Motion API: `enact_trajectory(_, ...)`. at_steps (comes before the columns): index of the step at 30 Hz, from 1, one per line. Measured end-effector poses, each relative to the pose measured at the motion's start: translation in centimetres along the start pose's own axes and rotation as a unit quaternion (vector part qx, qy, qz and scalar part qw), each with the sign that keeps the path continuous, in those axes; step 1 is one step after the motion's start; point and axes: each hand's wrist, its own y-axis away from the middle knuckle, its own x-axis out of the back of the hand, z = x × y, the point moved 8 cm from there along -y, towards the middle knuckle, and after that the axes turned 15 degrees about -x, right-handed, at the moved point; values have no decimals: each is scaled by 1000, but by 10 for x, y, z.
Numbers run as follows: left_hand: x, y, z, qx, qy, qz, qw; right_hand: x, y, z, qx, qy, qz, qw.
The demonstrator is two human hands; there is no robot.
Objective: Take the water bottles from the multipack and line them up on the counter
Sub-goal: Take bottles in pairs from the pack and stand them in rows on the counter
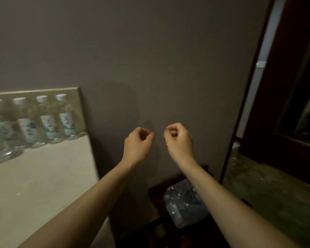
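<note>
Several clear water bottles [48,120] with white caps and pale blue labels stand in a row along the back of the beige counter [34,185] at the left. My left hand [139,142] and my right hand [179,138] are raised side by side in front of the grey wall, right of the counter. Both have their fingers curled, and nothing can be seen in either. Crumpled clear multipack plastic [183,203] lies low down between my forearms, on a dark surface.
A grey wall panel [150,59] fills the middle. A dark vertical frame edge [243,108] borders it at the right, with dark wood furniture [293,86] and patterned floor [268,190] beyond. The counter's right edge ends just left of my left forearm.
</note>
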Motion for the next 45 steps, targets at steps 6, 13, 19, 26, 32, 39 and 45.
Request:
enact_trajectory(6, -116, -17, -4, 46, 64, -86, 993, 76, -43, 62, -67, 20, 79, 994)
enact_trajectory(13, -234, -47, -46, 100, 76, -154, 980, 117, -108, 140, -150, 71, 100, 981)
enact_trajectory(19, -315, -75, -110, 164, 86, -196, 963, 108, -183, 212, -226, 124, 62, 964)
enact_trajectory(26, -383, -80, -195, 253, 82, -224, 938, 85, -245, 304, -310, 157, 7, 938)
enact_trajectory(32, -425, -42, -253, 315, 55, -232, 919, 70, -262, 389, -375, 189, -55, 906)
enact_trajectory(39, -464, 17, -320, 404, 30, -257, 878, 27, -253, 488, -438, 248, -198, 841)
enact_trajectory(45, -493, 68, -366, 482, -23, -275, 832, -23, -221, 579, -492, 262, -368, 744)
